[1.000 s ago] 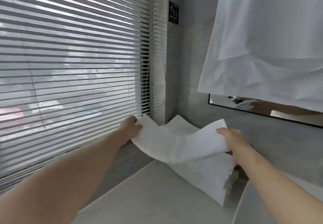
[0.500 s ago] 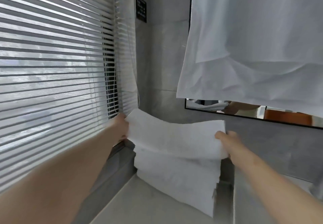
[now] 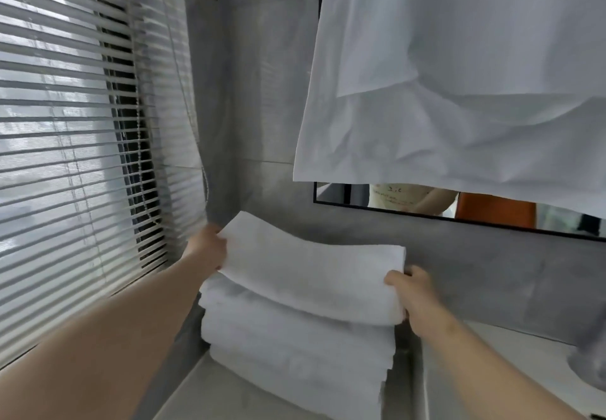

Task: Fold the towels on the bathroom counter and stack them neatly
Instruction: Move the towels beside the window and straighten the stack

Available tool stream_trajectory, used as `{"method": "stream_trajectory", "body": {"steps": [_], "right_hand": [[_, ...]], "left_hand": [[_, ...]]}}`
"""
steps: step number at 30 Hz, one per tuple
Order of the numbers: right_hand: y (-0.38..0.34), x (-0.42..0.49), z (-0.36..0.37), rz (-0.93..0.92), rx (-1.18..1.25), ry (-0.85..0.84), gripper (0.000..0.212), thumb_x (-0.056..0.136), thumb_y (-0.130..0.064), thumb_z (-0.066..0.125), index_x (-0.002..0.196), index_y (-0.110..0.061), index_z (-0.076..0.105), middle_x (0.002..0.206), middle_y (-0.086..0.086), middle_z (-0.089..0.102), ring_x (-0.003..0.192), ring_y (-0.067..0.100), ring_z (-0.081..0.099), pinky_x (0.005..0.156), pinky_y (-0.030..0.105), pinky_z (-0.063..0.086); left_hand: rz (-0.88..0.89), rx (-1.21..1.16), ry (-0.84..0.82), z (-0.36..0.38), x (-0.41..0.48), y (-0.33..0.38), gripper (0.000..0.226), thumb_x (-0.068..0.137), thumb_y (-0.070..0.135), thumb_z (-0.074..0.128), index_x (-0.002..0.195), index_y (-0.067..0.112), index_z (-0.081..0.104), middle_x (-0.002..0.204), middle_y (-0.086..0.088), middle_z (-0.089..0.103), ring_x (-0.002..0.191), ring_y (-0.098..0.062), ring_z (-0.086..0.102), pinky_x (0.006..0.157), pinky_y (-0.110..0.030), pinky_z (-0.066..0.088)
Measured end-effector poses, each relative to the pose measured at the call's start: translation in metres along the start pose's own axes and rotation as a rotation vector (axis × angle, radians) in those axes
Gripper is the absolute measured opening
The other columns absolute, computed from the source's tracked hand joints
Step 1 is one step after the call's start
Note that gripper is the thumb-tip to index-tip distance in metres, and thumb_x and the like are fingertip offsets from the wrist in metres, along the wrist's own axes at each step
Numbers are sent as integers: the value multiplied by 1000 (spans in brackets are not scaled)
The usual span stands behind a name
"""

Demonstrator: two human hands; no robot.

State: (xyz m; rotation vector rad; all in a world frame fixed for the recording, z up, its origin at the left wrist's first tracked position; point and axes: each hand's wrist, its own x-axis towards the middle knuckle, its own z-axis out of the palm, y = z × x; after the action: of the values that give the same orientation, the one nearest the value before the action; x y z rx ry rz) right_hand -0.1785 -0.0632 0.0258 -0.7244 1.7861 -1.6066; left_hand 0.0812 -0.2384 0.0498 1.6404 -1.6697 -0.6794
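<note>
**Top towel held on stack**

We see the folded towel (image 3: 311, 275) lying across the towel stack (image 3: 295, 350) in the corner of the surface (image 3: 229, 400). Left grip (image 3: 206, 249) clasps its left end, right grip (image 3: 414, 295) clasps its right end. Blinds (image 3: 65, 157) at left, hanging white cloth (image 3: 459, 91) above.

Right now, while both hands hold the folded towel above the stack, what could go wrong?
1. The folded towel is tilted, its end in the left hand higher than the end in the right hand; if released so, it may land crooked on the stack.
2. The stack's right edges are stepped, not flush, so another layer might make it lean.
3. The left hand is close to the blind cord and could snag it.
</note>
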Motion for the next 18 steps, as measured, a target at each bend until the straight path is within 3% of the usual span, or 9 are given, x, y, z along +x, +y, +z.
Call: {"method": "stream_trajectory", "body": {"steps": [4, 8, 15, 18], "right_hand": [[14, 12, 0, 11, 22, 20, 8, 87, 2, 50, 85, -5, 47, 82, 12, 54, 66, 23, 51, 52, 28, 38], [25, 23, 2, 34, 11, 21, 12, 86, 3, 51, 81, -7, 47, 83, 13, 54, 67, 23, 50, 54, 29, 39], [50, 33, 1, 40, -73, 58, 13, 85, 1, 53, 80, -9, 47, 83, 12, 53, 70, 23, 51, 56, 28, 40], [55, 36, 1, 3, -157, 81, 9, 83, -1, 55, 80, -6, 47, 81, 12, 54, 68, 22, 51, 53, 26, 37]], "left_hand": [[-39, 19, 6, 14, 8, -6, 35, 94, 12, 39, 128, 16, 49, 111, -22, 53, 95, -40, 57, 79, -49, 55], [-67, 64, -21, 23, 15, -12, 33, 94, 15, 39, 126, 18, 50, 112, -22, 52, 95, -41, 56, 79, -49, 56], [1, 407, -47, 33, 13, -19, 38, 92, 11, 34, 127, 18, 48, 116, -16, 54, 102, -36, 57, 88, -44, 51], [30, 597, -34, 35, 10, -19, 38, 93, 11, 35, 129, 19, 43, 120, -10, 54, 108, -30, 54, 84, -37, 46]]}}
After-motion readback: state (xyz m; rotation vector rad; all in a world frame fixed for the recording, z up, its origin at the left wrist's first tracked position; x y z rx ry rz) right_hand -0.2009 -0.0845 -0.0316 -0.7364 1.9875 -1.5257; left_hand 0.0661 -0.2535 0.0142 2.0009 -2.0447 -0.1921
